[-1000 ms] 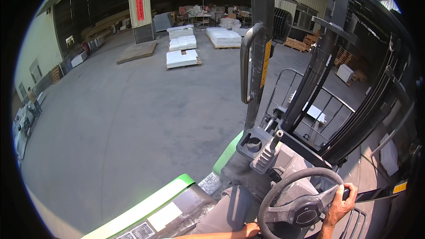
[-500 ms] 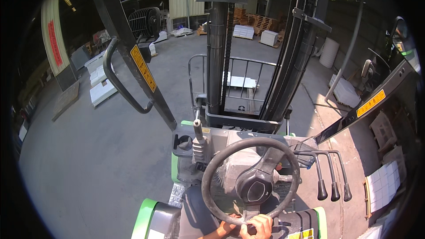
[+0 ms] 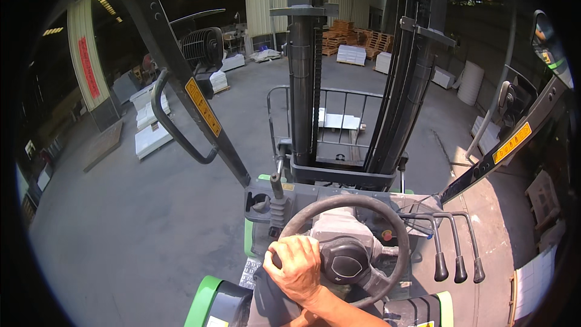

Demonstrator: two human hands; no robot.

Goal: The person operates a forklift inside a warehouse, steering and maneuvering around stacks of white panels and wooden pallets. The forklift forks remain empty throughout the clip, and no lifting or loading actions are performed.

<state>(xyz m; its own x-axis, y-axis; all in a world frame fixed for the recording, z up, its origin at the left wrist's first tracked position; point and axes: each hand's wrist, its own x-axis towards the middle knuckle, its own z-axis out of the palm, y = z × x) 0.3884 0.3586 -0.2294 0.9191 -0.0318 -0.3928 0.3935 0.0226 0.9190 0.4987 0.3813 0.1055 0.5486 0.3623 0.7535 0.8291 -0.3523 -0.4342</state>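
R hand moved, wheel btm to L, gripping knob | L hand hidden, can't tell | cupholder: grey item

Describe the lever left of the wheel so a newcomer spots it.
Find the mast, then the steering wheel below it. The lever rises near the wheel's upper left. Unlike the three levers at right, it has a ribbed grey boot.
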